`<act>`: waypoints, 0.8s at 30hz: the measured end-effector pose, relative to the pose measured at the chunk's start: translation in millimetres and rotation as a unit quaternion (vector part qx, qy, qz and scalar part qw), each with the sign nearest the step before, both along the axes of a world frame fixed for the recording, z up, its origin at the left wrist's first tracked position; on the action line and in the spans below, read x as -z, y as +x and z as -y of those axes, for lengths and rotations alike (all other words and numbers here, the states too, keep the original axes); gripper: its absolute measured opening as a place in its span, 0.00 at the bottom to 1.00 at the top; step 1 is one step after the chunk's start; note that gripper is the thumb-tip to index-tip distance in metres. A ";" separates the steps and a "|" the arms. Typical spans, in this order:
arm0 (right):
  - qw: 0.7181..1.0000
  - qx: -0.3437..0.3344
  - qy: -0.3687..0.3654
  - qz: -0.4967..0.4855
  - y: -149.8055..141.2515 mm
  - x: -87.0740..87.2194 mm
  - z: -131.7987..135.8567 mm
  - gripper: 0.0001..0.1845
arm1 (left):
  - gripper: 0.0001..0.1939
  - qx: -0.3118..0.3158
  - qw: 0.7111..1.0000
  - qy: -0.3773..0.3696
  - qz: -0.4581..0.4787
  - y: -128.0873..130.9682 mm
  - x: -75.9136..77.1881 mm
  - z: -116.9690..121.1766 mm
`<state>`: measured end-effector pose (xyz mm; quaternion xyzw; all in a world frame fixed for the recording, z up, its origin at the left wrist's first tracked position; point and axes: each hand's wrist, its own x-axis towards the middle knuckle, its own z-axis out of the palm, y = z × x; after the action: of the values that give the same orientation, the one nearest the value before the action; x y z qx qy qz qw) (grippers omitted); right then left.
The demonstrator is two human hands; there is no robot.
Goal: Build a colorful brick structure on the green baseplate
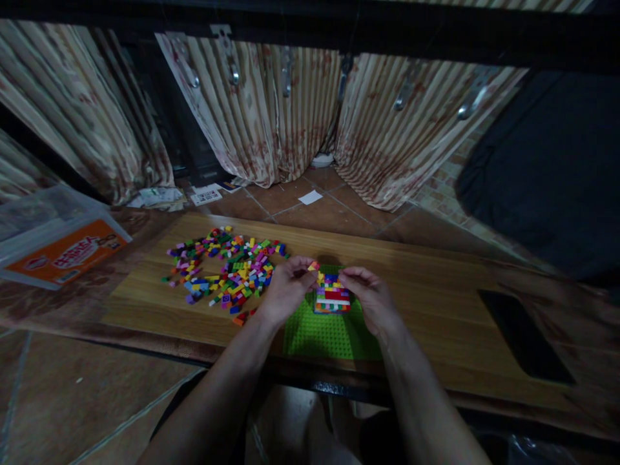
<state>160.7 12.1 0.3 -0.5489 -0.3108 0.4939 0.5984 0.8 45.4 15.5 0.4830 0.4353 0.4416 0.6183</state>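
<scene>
My left hand (290,284) is closed in a pinch on a small red-orange toy brick (314,265), held just above the upper left of a block structure. That structure (334,298) is a stack of coloured rows of building bricks, with white, red, purple, yellow and blue showing. It stands on a green studded baseplate (320,332). At the structure's upper right edge, the thumb and fingers of my right hand (371,294) are pinched together against it. The fingertips partly cover that corner.
Loose coloured bricks (242,274) lie spread over the left of the wooden board (426,310). A clear plastic box (62,239) with an orange label stands at far left. A dark flat object (526,336) lies on the right. Curtains (281,123) hang behind.
</scene>
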 end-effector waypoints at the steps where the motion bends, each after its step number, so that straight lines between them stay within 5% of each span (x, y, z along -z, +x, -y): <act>1: 1.000 -0.002 -0.008 0.008 -2.0 1.1 -0.2 0.19 | 0.08 0.001 1.000 0.001 -0.001 -0.2 -0.3 0.3; 24: 0.986 -0.015 -0.010 0.164 -6.0 5.3 -2.5 0.13 | 0.07 0.009 1.000 0.009 0.006 1.5 1.1 3.3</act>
<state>154.7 14.6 -5.0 -0.6240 -0.4081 0.4090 0.5261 2.3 42.1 14.5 0.4895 0.4230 0.4432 0.6205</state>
